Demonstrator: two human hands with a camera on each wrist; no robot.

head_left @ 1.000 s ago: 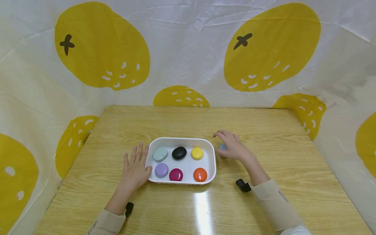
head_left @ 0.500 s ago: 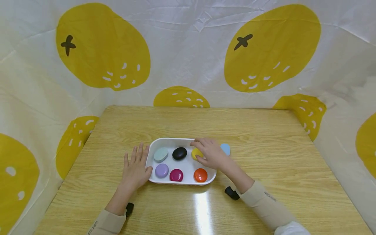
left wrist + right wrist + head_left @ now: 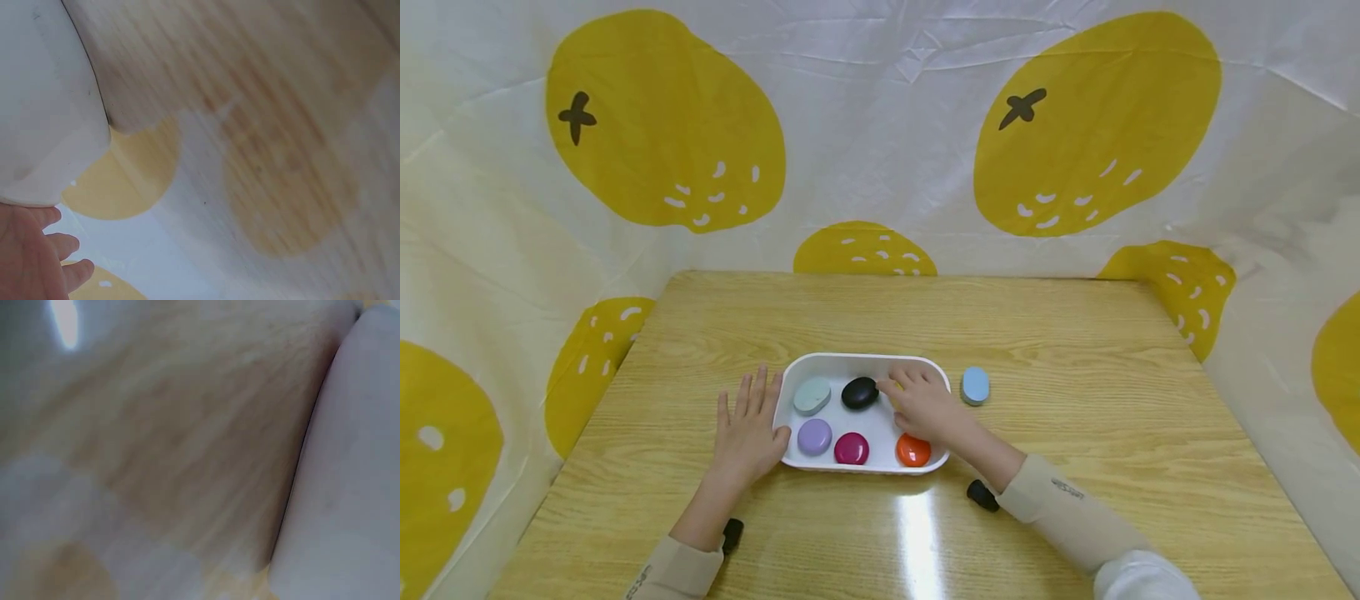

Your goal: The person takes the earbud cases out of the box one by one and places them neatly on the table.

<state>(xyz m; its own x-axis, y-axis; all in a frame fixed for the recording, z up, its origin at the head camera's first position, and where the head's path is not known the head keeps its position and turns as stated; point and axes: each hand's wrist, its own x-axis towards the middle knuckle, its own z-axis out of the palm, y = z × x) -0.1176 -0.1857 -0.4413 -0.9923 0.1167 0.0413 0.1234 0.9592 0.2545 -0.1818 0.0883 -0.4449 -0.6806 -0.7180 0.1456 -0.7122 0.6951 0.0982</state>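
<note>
A white tray (image 3: 882, 427) holds several smooth, pebble-like pieces: a pale green oval (image 3: 812, 396), a black oval (image 3: 860, 392), and lilac (image 3: 815, 437), magenta (image 3: 852, 449) and orange (image 3: 913, 450) round ones. My right hand (image 3: 925, 408) reaches inside the tray's right part, fingers bent around a yellow round piece (image 3: 898, 386) that is mostly hidden beneath them. Flat beside the tray's left end, my left hand (image 3: 748, 433) has its fingers spread and its thumb at the rim. In the left wrist view, some fingers (image 3: 72, 247) show below the tray's wall (image 3: 44, 112).
A blue oval piece (image 3: 975, 386) lies on the wooden table (image 3: 1075, 400) just right of the tray. Black wrist cameras sit under both forearms (image 3: 982, 496). A white cloth (image 3: 880, 125) with yellow fruit prints hangs around the table.
My right hand has left the blue oval piece outside the tray and moved left into the tray, onto the yellow piece. The left hand has stayed in place.
</note>
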